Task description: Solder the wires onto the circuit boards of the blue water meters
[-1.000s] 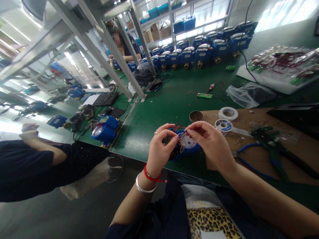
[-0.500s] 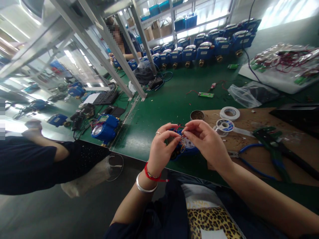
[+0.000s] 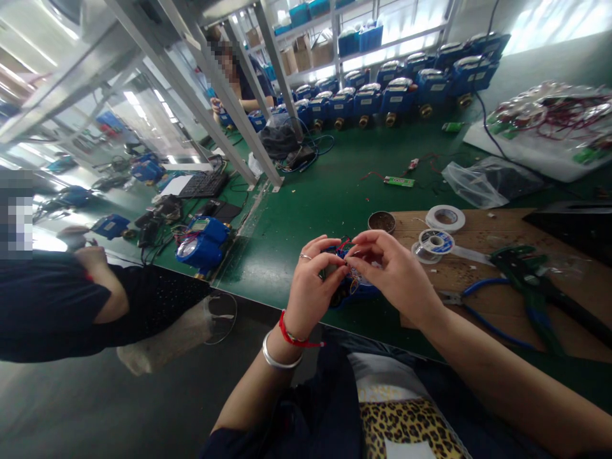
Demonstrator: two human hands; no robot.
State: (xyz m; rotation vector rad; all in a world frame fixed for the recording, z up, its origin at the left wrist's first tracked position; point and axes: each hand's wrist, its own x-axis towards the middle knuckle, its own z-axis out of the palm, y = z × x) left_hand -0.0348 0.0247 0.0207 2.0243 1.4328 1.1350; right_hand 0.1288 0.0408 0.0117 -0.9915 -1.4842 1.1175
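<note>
A blue meter (image 3: 366,291) with its top uncovered lies at the bench edge, partly hidden beneath my hands. Thin red and pale wires rise from it around my fingers. My left hand (image 3: 313,277) is closed in a pinch on a wire over the meter's left side. From the right, my right hand (image 3: 399,271) pinches at the same wires, its thumb and forefinger tips meeting the left fingertips. The exact strand between the fingertips is too small to make out.
On cardboard (image 3: 482,325) at right lie a solder spool (image 3: 433,242), white tape roll (image 3: 445,218), blue-handled pliers (image 3: 482,284) and a green-handled tool (image 3: 530,280). A round tin (image 3: 381,222) and green battery (image 3: 399,182) sit beyond. Another blue meter (image 3: 201,245) stands left, near a co-worker (image 3: 57,299).
My right fingertips have moved slightly left and down, closer to my left fingertips. The red strand stretched between the hands no longer shows there. At left, the co-worker's arm has shifted.
</note>
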